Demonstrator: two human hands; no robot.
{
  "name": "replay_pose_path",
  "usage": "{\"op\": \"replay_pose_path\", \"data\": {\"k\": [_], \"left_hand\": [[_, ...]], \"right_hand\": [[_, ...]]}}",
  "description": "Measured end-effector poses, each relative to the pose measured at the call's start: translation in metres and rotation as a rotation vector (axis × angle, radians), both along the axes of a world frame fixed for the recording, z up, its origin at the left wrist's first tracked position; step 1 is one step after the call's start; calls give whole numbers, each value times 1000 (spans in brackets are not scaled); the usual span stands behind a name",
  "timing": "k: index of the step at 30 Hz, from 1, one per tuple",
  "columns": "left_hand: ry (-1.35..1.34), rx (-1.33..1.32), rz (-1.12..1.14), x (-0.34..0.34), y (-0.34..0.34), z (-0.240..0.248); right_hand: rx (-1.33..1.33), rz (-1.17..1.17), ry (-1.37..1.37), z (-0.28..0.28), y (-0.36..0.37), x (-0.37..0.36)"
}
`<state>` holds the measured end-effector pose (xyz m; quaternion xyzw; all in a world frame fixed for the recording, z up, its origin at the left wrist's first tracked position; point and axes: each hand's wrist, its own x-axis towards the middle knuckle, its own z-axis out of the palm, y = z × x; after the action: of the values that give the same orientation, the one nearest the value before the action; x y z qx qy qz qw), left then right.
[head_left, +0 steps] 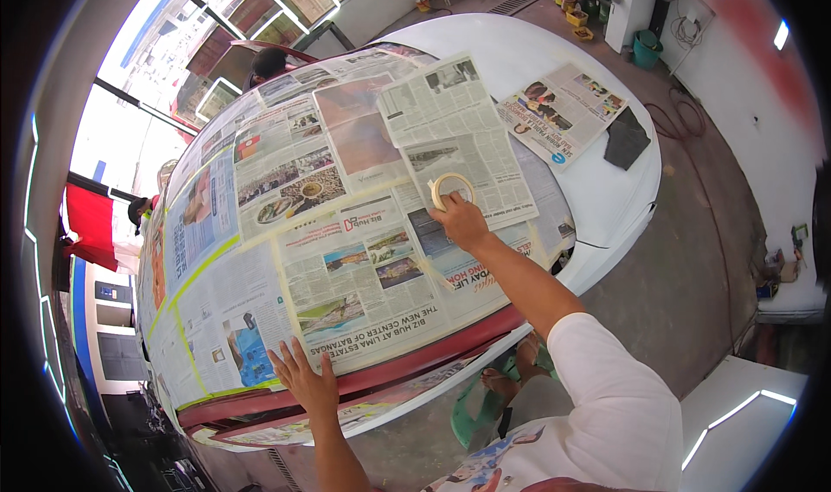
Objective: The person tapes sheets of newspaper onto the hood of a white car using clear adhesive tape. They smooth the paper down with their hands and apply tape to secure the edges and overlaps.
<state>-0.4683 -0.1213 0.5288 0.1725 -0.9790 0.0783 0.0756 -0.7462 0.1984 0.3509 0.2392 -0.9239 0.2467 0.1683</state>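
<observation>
A roll of cream masking tape [468,186] is gripped in my right hand [461,221], above newspaper sheets near the middle of the car. My left hand [309,378] lies with fingers spread on the newspaper covering [363,276] by the car's near red edge. Strips of pale and yellow-green tape [186,345] join the sheets over the windows and roof. Two loose-looking sheets [467,137] overlap just beyond the tape roll. Whether a strip runs from the roll to the paper, I cannot tell.
On the white car panel [519,46] lie another newspaper [563,115] and a dark grey cloth or pad [626,140]. Below me is a green stool [472,405] under my feet. Hoses [679,115] and a green bucket [647,49] are at the right wall. People's heads [269,62] show beyond the car.
</observation>
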Motion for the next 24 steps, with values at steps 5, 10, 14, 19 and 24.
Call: {"op": "replay_pose_path", "data": {"k": [5,10,14,19,24], "left_hand": [[21,97,13,7,-2,-24],[-41,-13,73,-2,11,-35],[-34,-28,126,-5,13,-38],[-96,0,166,-8,13,-37],[-120,5,185,-9,13,-34]], "right_hand": [[-33,-34,-186,-6,-8,-20],[-120,-146,-277,-7,-13,-50],[-187,-236,-231,11,-26,-100],[-233,-252,-140,49,-59,-163],[60,113,93,69,-94,-173]]}}
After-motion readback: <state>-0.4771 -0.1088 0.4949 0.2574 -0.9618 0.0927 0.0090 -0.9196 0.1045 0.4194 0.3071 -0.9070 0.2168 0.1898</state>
